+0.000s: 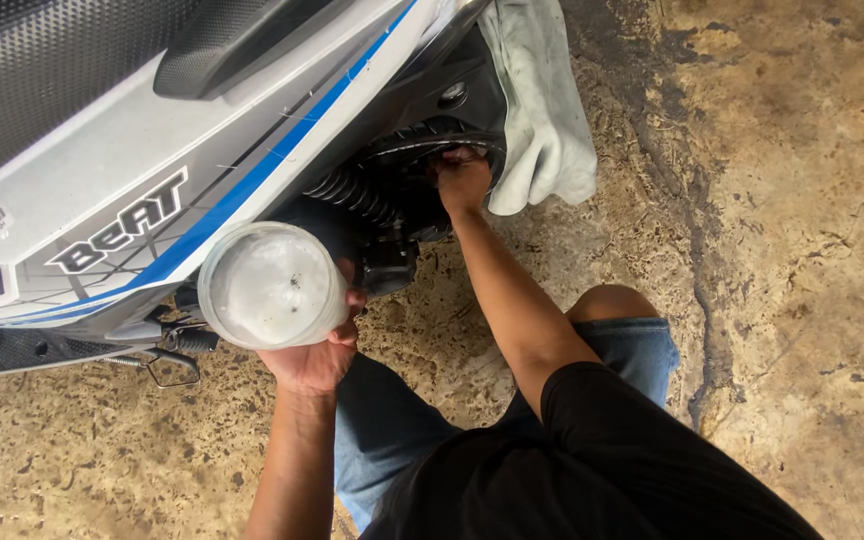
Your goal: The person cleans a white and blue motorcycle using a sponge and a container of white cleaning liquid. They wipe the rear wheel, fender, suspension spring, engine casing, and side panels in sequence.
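The left hand (314, 355) has its grip wrapped around a round, cloudy white plastic container (270, 285), fingers curled up its far side and the thumb along the near edge, so the grip pinches the container from below. The container's wide pale face, marked with a few dark specks, tilts toward the camera. Just beyond this grip sits the white and blue side panel (152, 190) of a scooter, and just to the grip's left a black footpeg (192, 340) and a thin metal bracket (167, 368) stick out below the panel.

The right hand (462, 178) reaches forward, well apart from the left one, into the dark space under the scooter's tail, where it presses against a black toothed part near the rear wheel (432, 140). Its fingers are bent around something there, but the shadow hides whether the grip is pinching a piece or only touching it; I cannot tell. Just left of this grip runs a black coil spring (352, 195). Just right of it hangs a pale grey cloth (542, 110), draped down over the scooter's rear.

Below both hands lie the person's blue denim shorts (402, 420), a bare knee (612, 300) and a black sleeve (612, 450), above a stained, mottled concrete floor (802, 250).
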